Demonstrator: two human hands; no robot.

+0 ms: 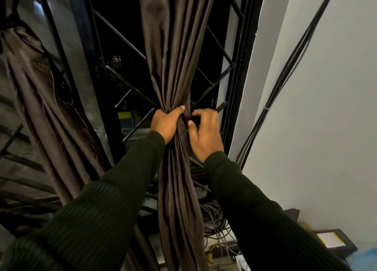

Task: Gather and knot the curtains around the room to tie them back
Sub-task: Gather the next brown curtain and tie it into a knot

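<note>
Curled tight around the gathered curtain [175, 66] with the left hand [166, 123], thumb across the front of the bunch, folds pinched into a narrow waist. Just beside it, on the same bunch, the right hand [204, 132] – fingers bent, thumb and fingertips closing on a dark fold at the curtain's right edge. Both in dark ribbed sleeves [102, 209] reaching up from below. Above the grip, brown fabric fanning out in long pleats; below it, hanging as a twisted rope between the forearms. Behind, a black window grille [122, 40] of diagonal bars, dark beyond. Off to the left, a second curtain [40, 87], patterned, bunched near its top and draped slantwise. To the right, a white wall [326, 87] with a bundle of black cables [285, 76] running up it – bound by a pale tie. Lower down, tangled wires [214, 219] and a dark box [334, 242] with a yellow-edged label
</note>
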